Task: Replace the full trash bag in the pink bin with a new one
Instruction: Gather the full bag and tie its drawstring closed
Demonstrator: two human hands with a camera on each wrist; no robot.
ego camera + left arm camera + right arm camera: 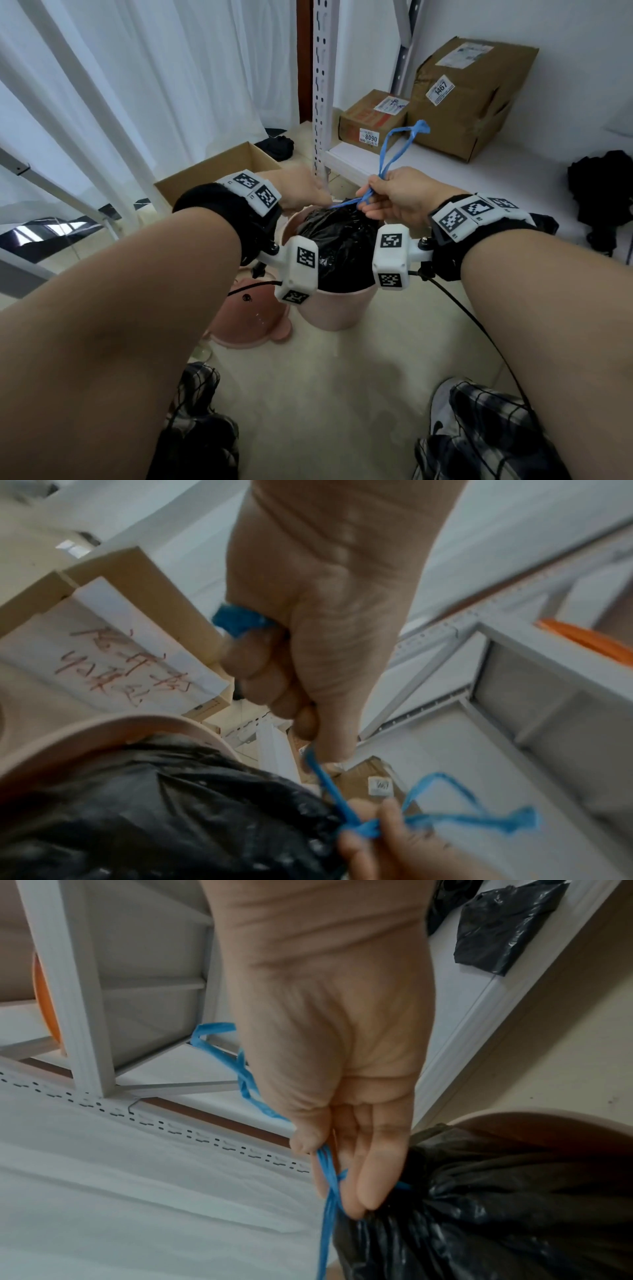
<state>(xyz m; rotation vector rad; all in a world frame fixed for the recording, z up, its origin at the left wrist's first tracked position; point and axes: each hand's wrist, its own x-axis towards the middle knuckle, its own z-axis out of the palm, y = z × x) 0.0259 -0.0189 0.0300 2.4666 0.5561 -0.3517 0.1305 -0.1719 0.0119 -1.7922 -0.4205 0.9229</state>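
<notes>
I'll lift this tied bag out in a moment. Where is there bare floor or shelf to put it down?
Bare floor lies in front of the pink bin, between the shoes. Bare shelf board runs between the cardboard boxes and the black bundle. Left of the bin is crowded: the pink lid and an open box.
</notes>
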